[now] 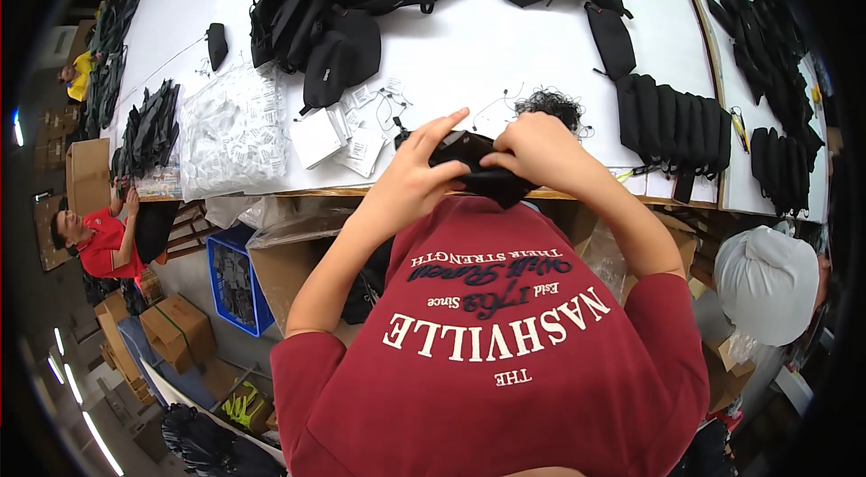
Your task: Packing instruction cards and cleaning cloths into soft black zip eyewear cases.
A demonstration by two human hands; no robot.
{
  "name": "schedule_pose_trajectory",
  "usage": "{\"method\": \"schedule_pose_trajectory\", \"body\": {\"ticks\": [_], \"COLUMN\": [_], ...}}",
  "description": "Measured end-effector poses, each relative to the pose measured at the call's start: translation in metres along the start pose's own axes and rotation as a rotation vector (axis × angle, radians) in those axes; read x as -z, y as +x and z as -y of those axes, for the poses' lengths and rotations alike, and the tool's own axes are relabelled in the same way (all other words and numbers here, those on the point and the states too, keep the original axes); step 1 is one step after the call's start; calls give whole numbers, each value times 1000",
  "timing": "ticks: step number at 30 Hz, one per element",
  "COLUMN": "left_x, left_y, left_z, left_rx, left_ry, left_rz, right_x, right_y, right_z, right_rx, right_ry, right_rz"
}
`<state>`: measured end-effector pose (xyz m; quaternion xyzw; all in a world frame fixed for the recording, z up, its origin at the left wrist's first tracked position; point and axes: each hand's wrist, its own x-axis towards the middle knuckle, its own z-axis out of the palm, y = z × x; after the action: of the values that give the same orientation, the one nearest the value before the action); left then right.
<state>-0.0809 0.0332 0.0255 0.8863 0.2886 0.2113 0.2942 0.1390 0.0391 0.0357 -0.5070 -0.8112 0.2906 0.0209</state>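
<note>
A small black fabric pouch (489, 184) is held up at the table's near edge, close to my body, with its opening spread apart. My left hand (422, 169) grips its left side, thumb on the near rim and fingers stretched along the far side. With curled fingers my right hand (538, 151) pinches the rim on the right; its fingertips are partly hidden. Just beyond lie a tangle of thin black cords (548, 105) and, to the left, several white paper tags (363, 151). What is inside the pouch cannot be made out.
A large heap of black pouches (338, 53) covers the far part of the white table (505, 49). A clear bag of white tags (233, 134) sits left, a row of stacked pouches (672, 125) right. A blue crate (236, 283) stands below left. Other people are nearby.
</note>
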Motion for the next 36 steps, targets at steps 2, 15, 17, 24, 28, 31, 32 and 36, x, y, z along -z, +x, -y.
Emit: {"method": "schedule_pose_trajectory", "body": {"ticks": [2,15,17,24,28,31,32,36], "left_x": [-5,-65,-89,-89,-44,-2,6,20], "left_y": [-9,16,2,12,43,41,37,21], "left_z": [5,223,265,268,179,99,84,69], "left_rx": [-71,688,721,705,438,113,-11,-70], "left_ry": [42,-417,-53,-5,-520,-564,-443,-46], "left_rz": [6,-510,-575,-416,-514,-404,-332,78], "right_x": [-7,-15,-20,-29,-38,-43,-43,-39], "right_y": [0,-20,-29,-55,-50,-40,-36,-22], "right_z": [3,25,33,48,45,46,48,57], "right_rx": [88,-111,-204,-474,-415,-345,-307,-256], "right_ry": [-78,311,378,395,145,15,-38,-123], "right_rz": [60,163,115,-146,-386,-444,-463,-426]}}
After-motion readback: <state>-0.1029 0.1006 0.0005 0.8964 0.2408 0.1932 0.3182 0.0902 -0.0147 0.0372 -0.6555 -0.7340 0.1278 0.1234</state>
